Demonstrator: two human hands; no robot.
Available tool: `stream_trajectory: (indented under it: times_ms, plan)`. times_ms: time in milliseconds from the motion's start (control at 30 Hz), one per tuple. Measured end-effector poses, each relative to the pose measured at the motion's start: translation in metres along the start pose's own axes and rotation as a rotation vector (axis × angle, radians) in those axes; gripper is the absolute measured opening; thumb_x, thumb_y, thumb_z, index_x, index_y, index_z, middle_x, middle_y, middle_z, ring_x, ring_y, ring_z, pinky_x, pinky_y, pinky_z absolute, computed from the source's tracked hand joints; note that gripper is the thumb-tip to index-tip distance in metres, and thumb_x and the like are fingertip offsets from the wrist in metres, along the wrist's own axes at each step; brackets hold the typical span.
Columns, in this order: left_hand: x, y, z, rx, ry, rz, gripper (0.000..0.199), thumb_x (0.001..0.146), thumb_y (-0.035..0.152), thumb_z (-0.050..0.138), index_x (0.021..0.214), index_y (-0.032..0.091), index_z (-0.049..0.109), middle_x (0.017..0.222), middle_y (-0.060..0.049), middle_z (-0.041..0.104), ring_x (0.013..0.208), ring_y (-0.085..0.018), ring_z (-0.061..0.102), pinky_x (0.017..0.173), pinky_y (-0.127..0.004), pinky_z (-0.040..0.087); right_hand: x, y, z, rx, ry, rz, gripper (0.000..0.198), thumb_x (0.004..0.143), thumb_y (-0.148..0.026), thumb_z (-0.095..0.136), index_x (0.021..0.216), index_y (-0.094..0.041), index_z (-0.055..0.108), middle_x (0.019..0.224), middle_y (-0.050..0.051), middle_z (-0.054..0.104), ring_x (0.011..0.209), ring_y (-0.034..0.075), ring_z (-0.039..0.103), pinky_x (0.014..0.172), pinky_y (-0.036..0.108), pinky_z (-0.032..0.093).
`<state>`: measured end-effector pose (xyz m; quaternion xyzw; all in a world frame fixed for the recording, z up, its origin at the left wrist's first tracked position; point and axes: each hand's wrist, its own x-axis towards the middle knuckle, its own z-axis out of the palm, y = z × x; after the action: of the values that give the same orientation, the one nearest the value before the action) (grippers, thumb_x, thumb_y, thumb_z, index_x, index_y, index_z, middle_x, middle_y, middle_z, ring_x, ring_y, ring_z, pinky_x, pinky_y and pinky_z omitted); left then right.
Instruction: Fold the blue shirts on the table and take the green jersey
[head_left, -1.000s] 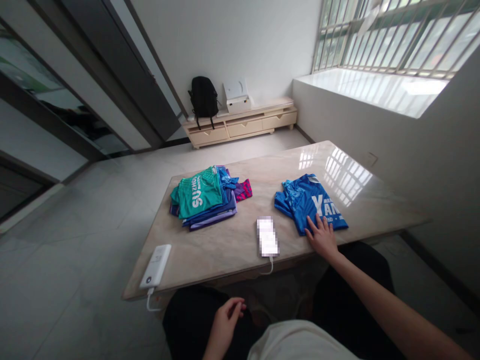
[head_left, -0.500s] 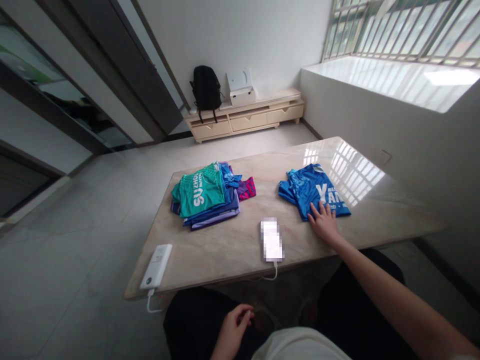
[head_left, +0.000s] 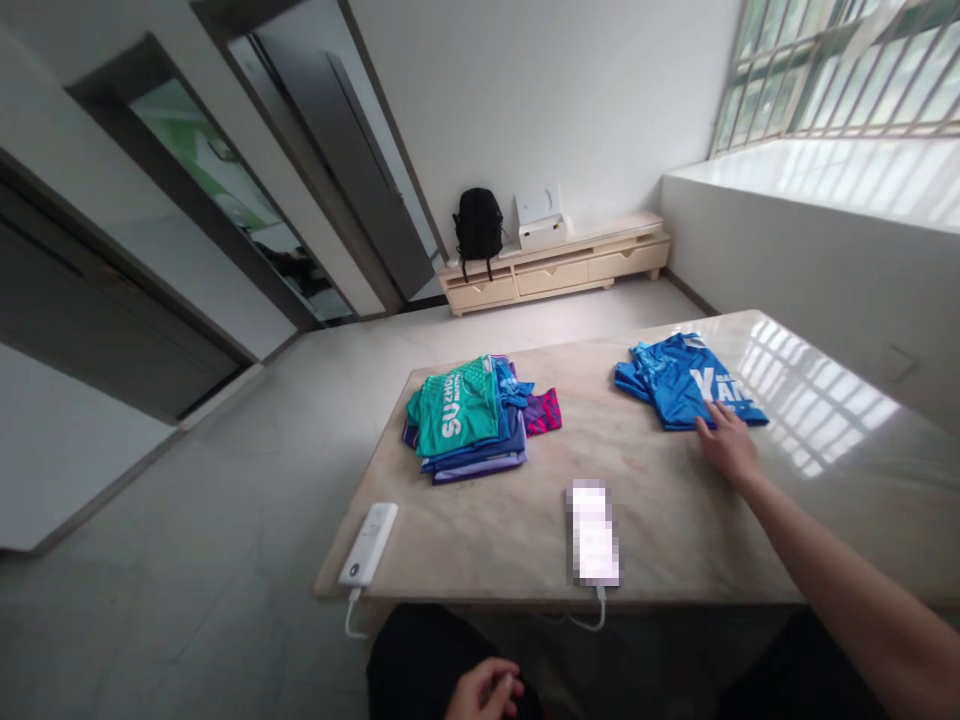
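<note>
Blue jersey [head_left: 684, 388] lies folded beneath the fingers of a right hand [head_left: 726, 445]

It sits toward the far right of a pale, marbled worktop [head_left: 487, 540], short sleeves bunched to its left and large white lettering facing up, part of it at the fingertips. The right hand rests palm down on the jersey's near edge, its grip spread and flat, closed around nothing. A window's barred reflection shines on the stone just beyond, to the right.

Well apart to the left is a pile of folded clothes [head_left: 480, 464], topped by a green shirt [head_left: 459, 408] with white letters; a purple-and-red patterned piece [head_left: 545, 412] sticks out on its right side. Nearer the front edge lie a phone [head_left: 594, 535], its screen blurred out, and a white power bank [head_left: 369, 545], each with a white cable plugged in.

Below the worktop, the left hand [head_left: 486, 690] is by a dark-clothed leg [head_left: 416, 660], its grip loosely curled; whether it holds anything I cannot tell.

Across the room, a black backpack [head_left: 478, 228] and a white box [head_left: 541, 234] stand on a low cabinet [head_left: 555, 276].
</note>
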<state>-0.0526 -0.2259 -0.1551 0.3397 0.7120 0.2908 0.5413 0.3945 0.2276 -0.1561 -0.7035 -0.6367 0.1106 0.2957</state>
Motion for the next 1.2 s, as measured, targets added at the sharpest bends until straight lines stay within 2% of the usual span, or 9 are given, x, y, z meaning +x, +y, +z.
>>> stream_trajectory:
  times_ms: [100, 200, 300, 433, 600, 767, 867, 1033, 1200]
  plan:
    - [0.009, 0.049, -0.018, -0.023, 0.023, 0.132, 0.075, 0.078, 0.084, 0.065, 0.109, 0.017, 0.077, 0.102, -0.014, 0.082, 0.085, -0.026, 0.076, 0.081, -0.038, 0.059, -0.078, 0.014, -0.019, 0.062, 0.068, 0.028, 0.073, 0.095, -0.054, 0.038, 0.149, -0.009, 0.058, 0.152, 0.021, 0.057, 0.135, 0.037, 0.058, 0.113, 0.051, 0.048]
    - [0.044, 0.111, -0.044, 0.141, 0.1, 0.357, 0.061, 0.093, 0.068, 0.056, 0.111, 0.014, 0.076, 0.102, -0.016, 0.082, 0.084, -0.026, 0.077, 0.08, -0.039, 0.062, -0.198, 0.03, -0.035, 0.095, 0.105, 0.031, 0.065, 0.093, -0.056, 0.039, 0.134, -0.015, 0.069, 0.133, 0.018, 0.07, 0.117, 0.036, 0.07, 0.098, 0.051, 0.058]
    - [0.101, 0.17, -0.072, 0.356, 0.249, 0.557, 0.043, 0.094, 0.052, 0.056, 0.106, 0.015, 0.077, 0.102, -0.013, 0.081, 0.094, -0.027, 0.077, 0.089, -0.041, 0.062, -0.308, 0.04, -0.043, 0.234, 0.07, -0.134, 0.044, 0.095, -0.05, 0.049, 0.12, -0.025, 0.075, 0.134, 0.01, 0.071, 0.126, 0.034, 0.067, 0.108, 0.051, 0.054]
    - [0.178, 0.217, -0.085, 0.486, 0.418, 0.679, 0.029, 0.094, 0.033, 0.053, 0.101, 0.015, 0.075, 0.116, -0.017, 0.076, 0.114, -0.031, 0.07, 0.106, -0.049, 0.053, -0.354, 0.036, -0.059, 0.348, -0.002, -0.076, 0.037, 0.093, -0.043, 0.056, 0.12, -0.031, 0.077, 0.129, 0.005, 0.073, 0.119, 0.029, 0.07, 0.106, 0.047, 0.056]
    - [0.22, 0.204, -0.051, 0.642, 0.363, 0.801, 0.017, 0.088, 0.022, 0.06, 0.088, 0.02, 0.076, 0.105, -0.011, 0.076, 0.1, -0.026, 0.073, 0.098, -0.04, 0.058, -0.277, 0.031, -0.09, 0.601, -0.142, 0.386, 0.045, 0.074, -0.05, 0.07, 0.108, -0.022, 0.08, 0.12, 0.011, 0.077, 0.117, 0.035, 0.07, 0.108, 0.05, 0.054]
    - [0.226, 0.16, -0.017, 0.7, 0.482, 0.871, 0.034, 0.094, 0.018, 0.05, 0.117, 0.016, 0.075, 0.139, -0.018, 0.064, 0.131, -0.033, 0.062, 0.116, -0.053, 0.048, -0.16, 0.017, -0.088, 0.768, -0.355, 0.491, 0.035, 0.088, -0.042, 0.067, 0.109, -0.016, 0.076, 0.107, 0.014, 0.08, 0.094, 0.027, 0.077, 0.086, 0.042, 0.064]
    - [0.232, 0.147, -0.014, 0.72, 0.521, 0.898, 0.038, 0.094, 0.015, 0.048, 0.122, 0.016, 0.073, 0.14, -0.017, 0.064, 0.131, -0.033, 0.062, 0.115, -0.053, 0.05, -0.078, -0.005, -0.07, 0.81, -0.403, 0.523, 0.032, 0.101, -0.04, 0.062, 0.12, -0.014, 0.07, 0.116, 0.011, 0.075, 0.098, 0.02, 0.074, 0.089, 0.04, 0.063]
    - [0.246, 0.139, -0.02, 0.76, 0.577, 0.927, 0.039, 0.095, 0.013, 0.045, 0.123, 0.018, 0.072, 0.137, -0.015, 0.067, 0.126, -0.032, 0.065, 0.11, -0.053, 0.055, 0.054, -0.05, -0.021, 0.719, -0.341, 0.519, 0.037, 0.102, -0.04, 0.064, 0.129, -0.015, 0.065, 0.124, 0.01, 0.069, 0.104, 0.02, 0.07, 0.089, 0.04, 0.062]
    - [0.251, 0.13, -0.022, 0.82, 0.63, 0.958, 0.04, 0.097, 0.014, 0.045, 0.128, 0.02, 0.07, 0.138, -0.012, 0.067, 0.126, -0.03, 0.066, 0.107, -0.049, 0.057, 0.137, -0.076, 0.029, 0.469, -0.263, 0.468, 0.036, 0.101, -0.039, 0.066, 0.129, -0.016, 0.065, 0.128, 0.01, 0.067, 0.11, 0.022, 0.068, 0.094, 0.043, 0.06]
